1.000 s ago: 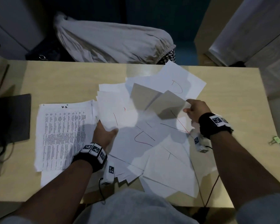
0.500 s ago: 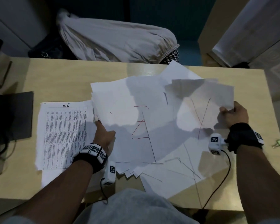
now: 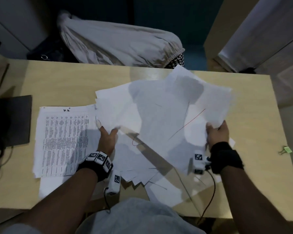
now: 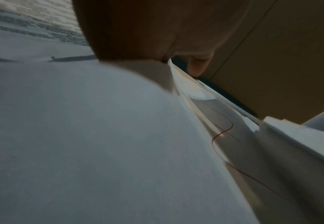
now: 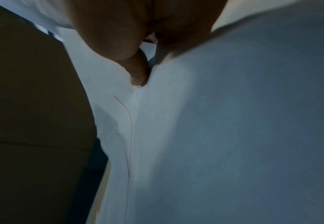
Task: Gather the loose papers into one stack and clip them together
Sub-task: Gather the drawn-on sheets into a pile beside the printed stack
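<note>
Loose white papers (image 3: 159,115), some with red pen strokes, lie fanned in a rough pile in the middle of the tan table (image 3: 61,78). At the pile's left edge my left hand (image 3: 108,131) holds the sheets, thumb on top. The left wrist view shows the same paper edges (image 4: 205,106) splayed under the palm. My right hand (image 3: 215,126) pinches the near right corner of the top sheets, which are raised and bowed. In the right wrist view the fingers (image 5: 138,72) squeeze a fold of paper (image 5: 234,121). A small green binder clip (image 3: 285,150) lies alone near the table's right edge.
A printed text sheet (image 3: 64,141) lies flat left of the pile, on top of another sheet. A dark flat object (image 3: 12,120) with cables sits at the far left. A cloth-covered seat (image 3: 122,44) stands behind the table. Bare tabletop (image 3: 257,115) shows between the pile and the clip.
My right hand carried a sheet out to the right, then came back left and nearer, bringing it over the pile. The left hand kept its place at the pile's left edge.
</note>
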Action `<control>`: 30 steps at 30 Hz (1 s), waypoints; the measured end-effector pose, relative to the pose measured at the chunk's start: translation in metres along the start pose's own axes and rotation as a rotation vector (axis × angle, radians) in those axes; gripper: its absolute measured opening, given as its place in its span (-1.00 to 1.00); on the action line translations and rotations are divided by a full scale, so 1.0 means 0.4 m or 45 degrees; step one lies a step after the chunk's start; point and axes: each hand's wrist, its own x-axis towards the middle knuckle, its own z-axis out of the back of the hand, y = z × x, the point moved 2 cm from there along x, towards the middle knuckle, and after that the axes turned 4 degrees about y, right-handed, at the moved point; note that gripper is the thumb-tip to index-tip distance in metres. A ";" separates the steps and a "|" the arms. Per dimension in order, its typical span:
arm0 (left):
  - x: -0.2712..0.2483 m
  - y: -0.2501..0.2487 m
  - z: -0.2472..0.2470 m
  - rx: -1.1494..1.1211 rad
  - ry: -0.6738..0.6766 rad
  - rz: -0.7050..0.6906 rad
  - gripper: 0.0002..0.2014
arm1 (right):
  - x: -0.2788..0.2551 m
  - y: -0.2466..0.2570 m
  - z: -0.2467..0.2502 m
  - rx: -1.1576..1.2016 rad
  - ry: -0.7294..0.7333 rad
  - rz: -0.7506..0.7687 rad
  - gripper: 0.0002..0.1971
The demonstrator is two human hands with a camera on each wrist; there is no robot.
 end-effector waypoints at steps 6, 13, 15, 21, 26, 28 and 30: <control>0.002 0.012 -0.003 0.236 -0.006 -0.062 -0.23 | -0.070 -0.057 -0.073 -0.385 0.356 -0.037 -0.50; 0.019 0.015 -0.008 0.287 0.040 -0.030 -0.37 | 0.005 -0.015 0.003 -0.523 0.278 -0.119 -0.62; 0.021 0.014 -0.010 0.305 0.064 -0.030 -0.35 | 0.013 -0.006 -0.006 -0.522 0.341 -0.193 -0.56; 0.008 0.010 -0.009 0.269 0.041 -0.093 -0.29 | -0.006 0.012 -0.101 -0.476 0.369 -0.331 -0.44; 0.005 0.014 -0.008 0.215 0.016 -0.129 -0.19 | -0.003 0.037 -0.134 -0.711 0.401 -0.135 -0.55; 0.006 0.013 -0.008 0.186 0.024 -0.136 -0.14 | -0.003 0.051 -0.125 -0.785 0.377 -0.004 -0.71; 0.006 0.014 -0.005 0.165 0.052 -0.145 -0.08 | 0.004 0.062 -0.102 -0.879 0.384 0.086 -0.73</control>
